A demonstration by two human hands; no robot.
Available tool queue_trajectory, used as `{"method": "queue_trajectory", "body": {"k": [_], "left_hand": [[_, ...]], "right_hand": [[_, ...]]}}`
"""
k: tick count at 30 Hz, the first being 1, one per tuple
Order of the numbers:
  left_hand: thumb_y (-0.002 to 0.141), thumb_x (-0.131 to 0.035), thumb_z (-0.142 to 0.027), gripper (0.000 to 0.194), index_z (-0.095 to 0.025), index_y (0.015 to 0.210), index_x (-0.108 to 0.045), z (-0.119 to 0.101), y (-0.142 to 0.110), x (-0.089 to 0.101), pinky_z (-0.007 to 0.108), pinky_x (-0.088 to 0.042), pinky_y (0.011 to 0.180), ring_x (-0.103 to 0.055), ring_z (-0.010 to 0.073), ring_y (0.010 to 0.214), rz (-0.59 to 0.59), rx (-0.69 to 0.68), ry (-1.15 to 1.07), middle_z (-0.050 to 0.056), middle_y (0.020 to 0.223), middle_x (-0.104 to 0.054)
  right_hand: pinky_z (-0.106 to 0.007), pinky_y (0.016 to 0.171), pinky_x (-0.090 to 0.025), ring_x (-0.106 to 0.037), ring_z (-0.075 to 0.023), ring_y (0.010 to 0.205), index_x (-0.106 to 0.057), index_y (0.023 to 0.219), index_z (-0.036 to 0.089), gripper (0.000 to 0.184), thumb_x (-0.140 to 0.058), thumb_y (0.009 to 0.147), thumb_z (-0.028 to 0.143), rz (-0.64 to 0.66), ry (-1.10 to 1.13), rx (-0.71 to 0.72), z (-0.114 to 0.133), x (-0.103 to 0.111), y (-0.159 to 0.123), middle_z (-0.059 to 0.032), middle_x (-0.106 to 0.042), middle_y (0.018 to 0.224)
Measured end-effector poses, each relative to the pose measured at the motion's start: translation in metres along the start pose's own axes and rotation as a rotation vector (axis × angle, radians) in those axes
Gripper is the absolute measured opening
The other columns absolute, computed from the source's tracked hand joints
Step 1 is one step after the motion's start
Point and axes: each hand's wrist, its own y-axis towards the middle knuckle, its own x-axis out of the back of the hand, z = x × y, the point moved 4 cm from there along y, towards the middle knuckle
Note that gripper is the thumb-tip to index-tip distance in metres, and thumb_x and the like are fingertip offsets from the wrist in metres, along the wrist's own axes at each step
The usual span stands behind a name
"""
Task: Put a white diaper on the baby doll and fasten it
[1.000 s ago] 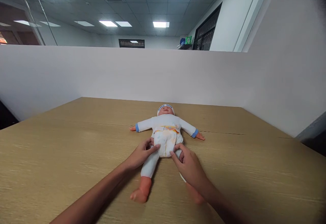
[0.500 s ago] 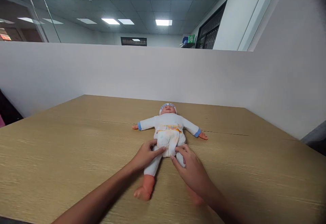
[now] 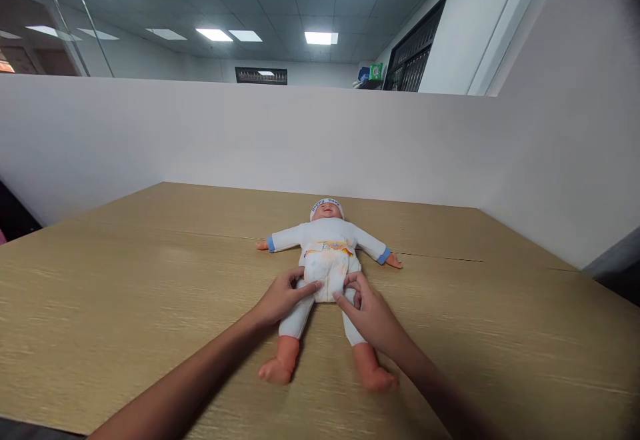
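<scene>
A baby doll in a white top with blue cuffs, white trousers and a printed headband lies on its back, arms spread, feet towards me. A white diaper with an orange-printed waistband is on its hips, over the trousers. My left hand is closed at the diaper's edge by the leg on the left, thumb lying across the front. At the opposite leg edge, my right hand pinches the diaper between thumb and fingers. Some of the fingertips are hidden against the doll.
The doll rests on a wide wood-grain table. Behind the table stands a low white partition, joined by a wall on the right. A dark object shows beyond the table's left edge.
My right hand has shifted a little at the diaper's leg edge, and more of the doll's leg on the right now shows. My left hand keeps its place on the diaper.
</scene>
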Motion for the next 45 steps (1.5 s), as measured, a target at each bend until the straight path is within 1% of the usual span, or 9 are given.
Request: {"method": "queue_trajectory", "body": {"k": [5,8,14,18,23,27,32,40,45], "left_hand": [[0.083,-0.082,-0.07,0.061,-0.015,0.107,-0.077,0.008,0.002,0.003,0.035,-0.054,0.078,-0.069,0.0274,0.094,-0.037,0.086,-0.113,0.01,0.103,-0.078],[0.077,-0.087,-0.071,0.065,-0.014,0.104,-0.073,0.009,0.002,0.002,0.032,-0.051,0.073,-0.066,0.0237,0.087,-0.055,0.127,-0.201,0.009,0.096,-0.075],[0.074,-0.092,-0.068,0.063,-0.015,0.095,-0.067,0.012,0.003,0.002,0.026,-0.039,0.068,-0.054,0.0148,0.077,-0.046,0.159,-0.32,0.002,0.087,-0.066],[0.08,-0.085,-0.072,0.061,-0.015,0.089,-0.066,0.011,0.005,0.004,0.026,-0.038,0.069,-0.051,0.0145,0.077,-0.05,0.11,-0.308,0.001,0.085,-0.062],[0.078,-0.085,-0.075,0.065,-0.014,0.089,-0.065,0.012,0.006,0.003,0.026,-0.036,0.069,-0.049,0.0143,0.076,-0.043,0.106,-0.296,0.001,0.084,-0.061],[0.079,-0.084,-0.074,0.064,-0.014,0.089,-0.064,0.015,0.007,0.005,0.026,-0.034,0.067,-0.047,0.0133,0.074,-0.051,0.105,-0.27,0.0,0.083,-0.06],[0.079,-0.087,-0.071,0.062,-0.014,0.091,-0.067,0.017,0.009,0.006,0.025,-0.035,0.067,-0.05,0.0133,0.073,-0.048,0.115,-0.297,0.0,0.083,-0.062],[0.075,-0.09,-0.069,0.059,-0.014,0.082,-0.069,0.018,0.006,0.008,0.025,-0.035,0.063,-0.052,0.0134,0.069,-0.168,0.064,-0.269,0.0,0.076,-0.065],[0.078,-0.088,-0.067,0.057,-0.014,0.094,-0.076,0.021,0.002,0.01,0.026,-0.043,0.07,-0.062,0.0172,0.08,-0.178,0.005,-0.225,0.003,0.09,-0.074]], "right_hand": [[-0.032,0.069,-0.045,-0.059,-0.0164,0.068,-0.055,0.114,0.019,0.046,-0.067,0.089,0.056,-0.107,0.082,-0.033,-0.005,0.009,0.008,-0.0069,-0.076,0.105],[-0.034,0.074,-0.049,-0.069,-0.0214,0.079,-0.057,0.109,0.02,0.052,-0.068,0.085,0.064,-0.127,0.086,-0.094,-0.005,0.017,0.008,-0.0085,-0.078,0.103],[-0.036,0.084,-0.049,-0.075,-0.0247,0.094,-0.07,0.098,0.023,0.039,-0.065,0.092,0.062,-0.08,-0.089,-0.141,0.008,0.026,0.004,-0.0046,-0.082,0.102],[-0.038,0.087,-0.047,-0.075,-0.027,0.098,-0.076,0.1,0.025,0.034,-0.063,0.097,0.057,-0.108,-0.182,-0.064,0.012,0.026,0.002,-0.0043,-0.082,0.103],[-0.037,0.084,-0.048,-0.072,-0.0281,0.095,-0.081,0.102,0.023,0.043,-0.064,0.095,0.062,-0.07,-0.107,-0.032,-0.003,0.018,0.008,-0.0073,-0.081,0.103],[-0.035,0.085,-0.05,-0.068,-0.0269,0.092,-0.079,0.093,0.019,0.05,-0.066,0.09,0.067,-0.072,0.077,-0.011,-0.015,0.006,0.014,-0.0091,-0.079,0.098],[-0.03,0.072,-0.047,-0.062,-0.022,0.079,-0.073,0.086,0.018,0.06,-0.072,0.081,0.078,-0.057,0.304,-0.092,-0.022,0.0,0.017,-0.0063,-0.073,0.087],[-0.034,0.079,-0.046,-0.061,-0.0255,0.086,-0.082,0.095,0.02,0.059,-0.071,0.088,0.077,-0.242,0.038,-0.017,-0.022,0.009,0.01,-0.0084,-0.074,0.091],[-0.04,0.094,-0.049,-0.064,-0.029,0.103,-0.085,0.094,0.023,0.053,-0.072,0.089,0.075,-0.326,-0.026,0.11,-0.031,0.009,0.014,-0.0107,-0.074,0.105]]}}
